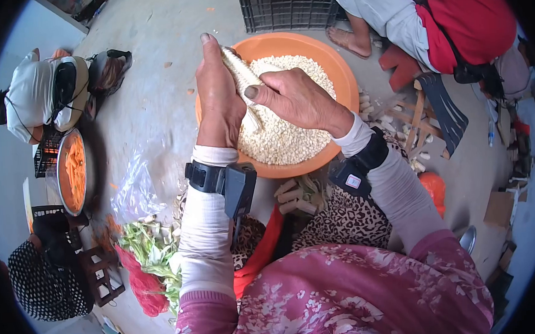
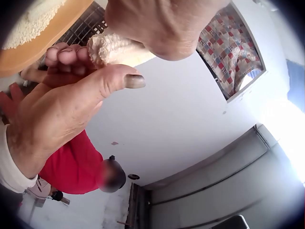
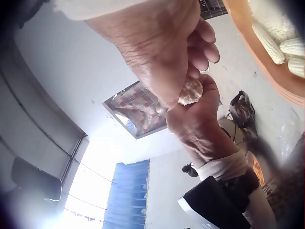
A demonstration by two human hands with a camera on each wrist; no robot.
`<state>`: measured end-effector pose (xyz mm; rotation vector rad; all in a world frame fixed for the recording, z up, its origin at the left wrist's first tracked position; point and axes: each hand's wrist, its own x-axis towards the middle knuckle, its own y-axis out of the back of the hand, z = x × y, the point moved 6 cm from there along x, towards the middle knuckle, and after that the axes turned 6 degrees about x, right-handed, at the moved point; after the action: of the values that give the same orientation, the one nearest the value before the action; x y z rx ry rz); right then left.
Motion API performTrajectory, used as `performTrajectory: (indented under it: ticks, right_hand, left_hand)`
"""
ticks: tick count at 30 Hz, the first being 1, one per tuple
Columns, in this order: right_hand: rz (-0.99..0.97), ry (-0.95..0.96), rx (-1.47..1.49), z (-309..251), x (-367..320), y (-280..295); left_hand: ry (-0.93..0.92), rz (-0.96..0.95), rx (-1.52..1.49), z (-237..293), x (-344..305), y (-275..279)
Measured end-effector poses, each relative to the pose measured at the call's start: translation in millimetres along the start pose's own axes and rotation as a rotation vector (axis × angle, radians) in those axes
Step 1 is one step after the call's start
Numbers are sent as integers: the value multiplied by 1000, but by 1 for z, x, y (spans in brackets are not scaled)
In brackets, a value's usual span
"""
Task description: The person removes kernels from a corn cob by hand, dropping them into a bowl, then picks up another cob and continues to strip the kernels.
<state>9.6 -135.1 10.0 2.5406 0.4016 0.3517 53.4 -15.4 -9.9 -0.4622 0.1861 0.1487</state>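
A pale corn cob (image 1: 237, 68) is held tilted above an orange basin (image 1: 353, 94) of loose white kernels (image 1: 290, 138). My left hand (image 1: 217, 93) grips the cob from the left, its thumb pointing up along it. The right hand (image 1: 303, 100) lies against the cob from the other side, thumb across it. In the left wrist view the cob (image 2: 119, 50) shows between the left hand (image 2: 62, 105) and the right hand (image 2: 162, 24). The right wrist view shows the cob's end (image 3: 190, 91) between both hands; whole cobs (image 3: 267, 43) lie in the basin.
Stripped cobs (image 1: 399, 119) lie on the floor at the right, near a small wooden stool (image 1: 423, 114). A black crate (image 1: 288, 11) stands beyond the basin. Green husks (image 1: 156, 253) and a clear bag (image 1: 137, 187) are at the left. Other people sit around.
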Motion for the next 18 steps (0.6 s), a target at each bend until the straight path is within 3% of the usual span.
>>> performTrajectory:
  ticks: [2,11,15,18]
  right_hand:
    - [-65,83,47,-7,-2,-4]
    - [-158,119,132,-2,-8,-15]
    - [-152,180,229,-7,-11,-16]
    - [-178,104,348,-5,-11,-17]
  left_hand:
    - [8,-61,42,-1,0,-4]
    - [17,-268,172,-3,2,-7]
    - [134,-350,36,-8,4,-10]
    - [170,-389,-5,-9,2,-13]
